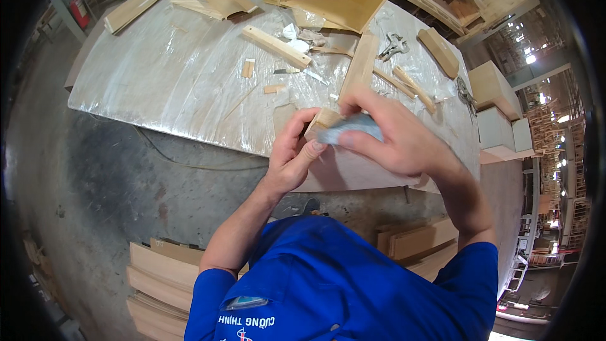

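A person's left hand (288,159) pinches wood (324,117); the right hand (399,137) grips a grey block (355,128), perhaps abrasive. Slipping could scrape the nearby left thumb (312,150).

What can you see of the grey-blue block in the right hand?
The block is pale grey-blue and slightly blurred; its material is unclear. The right hand grips it, thumb along its near side. Its left end appears to press against the wooden piece held by the left hand, whose thumb tip sits close by.

Curled left grip (290,163) sits just beside curled right grip (404,137).
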A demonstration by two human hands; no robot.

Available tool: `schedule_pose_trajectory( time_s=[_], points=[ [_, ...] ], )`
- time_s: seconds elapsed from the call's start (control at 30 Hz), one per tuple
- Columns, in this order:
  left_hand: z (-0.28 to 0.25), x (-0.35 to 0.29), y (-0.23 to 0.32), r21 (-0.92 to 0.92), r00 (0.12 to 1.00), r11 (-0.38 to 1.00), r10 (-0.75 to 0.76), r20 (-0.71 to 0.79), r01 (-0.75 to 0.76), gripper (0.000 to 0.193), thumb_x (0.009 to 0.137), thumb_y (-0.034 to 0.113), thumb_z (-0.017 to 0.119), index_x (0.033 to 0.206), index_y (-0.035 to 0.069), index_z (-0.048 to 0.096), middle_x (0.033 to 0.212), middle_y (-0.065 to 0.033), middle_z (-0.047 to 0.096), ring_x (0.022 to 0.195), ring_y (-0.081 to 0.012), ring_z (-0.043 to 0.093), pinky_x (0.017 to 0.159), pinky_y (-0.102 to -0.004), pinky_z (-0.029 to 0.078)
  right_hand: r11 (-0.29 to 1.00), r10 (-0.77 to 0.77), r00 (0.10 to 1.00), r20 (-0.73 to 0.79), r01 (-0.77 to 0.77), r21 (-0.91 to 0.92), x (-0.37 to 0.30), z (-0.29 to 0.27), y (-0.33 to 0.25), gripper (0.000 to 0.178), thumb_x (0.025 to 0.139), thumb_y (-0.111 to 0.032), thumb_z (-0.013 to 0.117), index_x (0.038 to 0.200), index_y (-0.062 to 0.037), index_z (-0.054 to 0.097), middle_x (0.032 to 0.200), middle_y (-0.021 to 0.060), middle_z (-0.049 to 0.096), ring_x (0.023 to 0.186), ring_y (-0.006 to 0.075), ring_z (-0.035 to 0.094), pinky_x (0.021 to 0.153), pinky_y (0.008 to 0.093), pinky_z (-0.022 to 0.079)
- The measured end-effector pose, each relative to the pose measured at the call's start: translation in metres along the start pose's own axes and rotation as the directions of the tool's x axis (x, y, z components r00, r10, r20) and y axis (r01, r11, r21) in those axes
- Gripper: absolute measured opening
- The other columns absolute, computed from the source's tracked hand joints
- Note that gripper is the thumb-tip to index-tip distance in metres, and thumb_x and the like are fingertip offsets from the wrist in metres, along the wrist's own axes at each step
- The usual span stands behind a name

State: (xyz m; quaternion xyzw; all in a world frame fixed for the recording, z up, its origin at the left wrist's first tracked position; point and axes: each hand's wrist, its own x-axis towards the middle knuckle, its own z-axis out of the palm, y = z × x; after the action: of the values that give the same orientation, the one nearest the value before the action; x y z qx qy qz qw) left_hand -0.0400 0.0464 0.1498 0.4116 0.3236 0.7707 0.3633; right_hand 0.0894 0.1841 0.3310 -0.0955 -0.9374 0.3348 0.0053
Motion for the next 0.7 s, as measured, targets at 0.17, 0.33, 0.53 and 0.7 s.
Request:
schedule_pose_trajectory(
  time_s=[0.17,0.33,0.53,0.7],
  points=[
    [0.009,-0.002,-0.007,-0.091,0.996,0.995,0.02,-0.088,-0.028,0.051,0.106,0.017,0.066,0.149,0.0,0.047,0.131,-0.0076,0.06,0.117,-0.0144,0.058,0.102,-0.0295,0.047,0.99,-0.144,0.989,-0.041,0.144,-0.007,0.027,0.008,0.002,0.046,0.096,-0.027,0.071,0.132,-0.0007,0.06,0.119,0.0215,0.068,0.108,0.0362,0.069,0.095,0.0409,0.053],
    [0.006,0.002,-0.007,-0.003,0.996,0.997,0.08,-0.034,-0.081,0.049,0.105,0.016,0.068,0.147,-0.002,0.051,0.131,-0.008,0.06,0.118,-0.0152,0.059,0.103,-0.0312,0.048,0.983,0.044,0.996,0.081,-0.058,0.176,-0.013,-0.007,0.011,0.046,0.098,-0.028,0.071,0.134,-0.0008,0.062,0.119,0.0146,0.069,0.112,0.0231,0.065,0.1,0.0368,0.05],
    [0.012,0.001,-0.014,-0.027,0.988,0.996,0.081,-0.128,-0.085,0.049,0.104,0.015,0.07,0.145,-0.003,0.052,0.127,-0.0074,0.061,0.114,-0.0146,0.06,0.098,-0.0295,0.049,0.957,0.136,0.981,0.139,-0.166,0.237,0.028,-0.003,-0.002,0.053,0.098,-0.032,0.072,0.139,-0.0017,0.059,0.108,0.0082,0.065,0.105,0.0182,0.06,0.095,0.0335,0.048],
    [0.004,0.005,-0.009,0.001,0.988,0.99,0.144,-0.054,-0.144,0.048,0.102,0.012,0.072,0.144,-0.004,0.054,0.126,-0.0075,0.061,0.114,-0.0145,0.06,0.096,-0.0292,0.05,0.904,0.168,0.973,0.158,-0.216,0.368,0.001,-0.005,0.019,0.056,0.097,-0.033,0.075,0.139,-0.0017,0.057,0.103,0.0061,0.063,0.099,0.0145,0.059,0.089,0.0308,0.047]
  ],
)
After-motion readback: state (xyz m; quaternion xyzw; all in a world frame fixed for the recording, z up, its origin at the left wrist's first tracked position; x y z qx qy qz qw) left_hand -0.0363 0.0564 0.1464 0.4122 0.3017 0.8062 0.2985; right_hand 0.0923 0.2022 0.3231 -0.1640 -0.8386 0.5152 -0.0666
